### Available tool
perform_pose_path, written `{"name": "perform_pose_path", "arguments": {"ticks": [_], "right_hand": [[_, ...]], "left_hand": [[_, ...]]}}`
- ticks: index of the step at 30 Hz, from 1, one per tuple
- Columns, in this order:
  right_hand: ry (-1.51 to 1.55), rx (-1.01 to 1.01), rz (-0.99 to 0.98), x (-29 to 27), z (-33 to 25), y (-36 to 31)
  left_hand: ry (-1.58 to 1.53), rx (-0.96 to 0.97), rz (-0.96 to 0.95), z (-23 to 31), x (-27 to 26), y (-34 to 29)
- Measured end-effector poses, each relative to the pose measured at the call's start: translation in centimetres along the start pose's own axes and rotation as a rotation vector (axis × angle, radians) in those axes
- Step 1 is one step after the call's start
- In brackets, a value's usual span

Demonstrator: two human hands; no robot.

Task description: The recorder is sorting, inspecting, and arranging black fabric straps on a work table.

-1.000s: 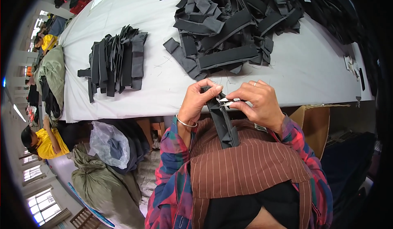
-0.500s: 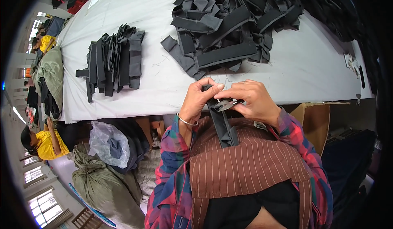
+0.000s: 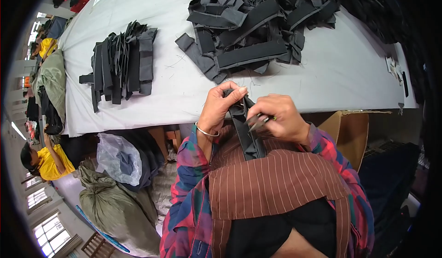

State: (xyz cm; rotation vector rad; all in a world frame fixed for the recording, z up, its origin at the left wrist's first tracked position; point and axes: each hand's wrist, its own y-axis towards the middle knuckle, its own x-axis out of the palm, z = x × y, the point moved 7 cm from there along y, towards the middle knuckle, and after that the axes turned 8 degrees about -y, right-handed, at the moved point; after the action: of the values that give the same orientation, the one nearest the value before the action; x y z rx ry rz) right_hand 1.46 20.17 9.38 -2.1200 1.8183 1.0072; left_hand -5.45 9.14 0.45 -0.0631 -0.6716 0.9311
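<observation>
My left hand (image 3: 218,107) pinches the upper end of a dark grey fabric strip (image 3: 241,130), which hangs down over my brown striped apron (image 3: 276,184). In my right hand (image 3: 280,115) are small thread snips (image 3: 257,120), slightly blurred, their blades beside the strip's right edge. Both hands are just off the near edge of the white-covered table (image 3: 184,113). Beyond them lies a big loose heap of similar dark strips (image 3: 251,55). A neater stack of dark strips (image 3: 123,64) lies to the left.
Loose thread ends are scattered on the table. A cardboard box (image 3: 352,133) stands below the table edge at right. To the left are a clear plastic bag (image 3: 119,159) and a large olive sack (image 3: 115,207). A person in yellow (image 3: 53,161) is at far left.
My right hand with the snips has moved away from my left fingers, slightly right and down along the strip. The strip's top now folds open more. The view has shifted slightly.
</observation>
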Motion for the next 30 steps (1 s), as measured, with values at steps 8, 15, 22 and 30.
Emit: {"name": "perform_pose_path", "arguments": {"ticks": [8, 15, 22, 30], "right_hand": [[-0.216, 0.146, 0.117, -1.4, 0.9, -1.4], [-0.291, 0.123, 0.134, -1.4, 1.0, -1.8], [-0.326, 0.056, 0.141, -1.2, 1.3, -1.9], [-0.323, -0.065, 0.139, -1.2, 1.1, -1.5]], "left_hand": [[-0.103, -0.031, -0.097, -0.1, 0.4, -0.4], [-0.123, -0.025, -0.129, 0.1, 0.8, -0.6], [-0.178, -0.030, -0.131, 0.1, 1.4, -0.7], [-0.196, -0.007, -0.155, 0.0, 1.6, -0.8]]}}
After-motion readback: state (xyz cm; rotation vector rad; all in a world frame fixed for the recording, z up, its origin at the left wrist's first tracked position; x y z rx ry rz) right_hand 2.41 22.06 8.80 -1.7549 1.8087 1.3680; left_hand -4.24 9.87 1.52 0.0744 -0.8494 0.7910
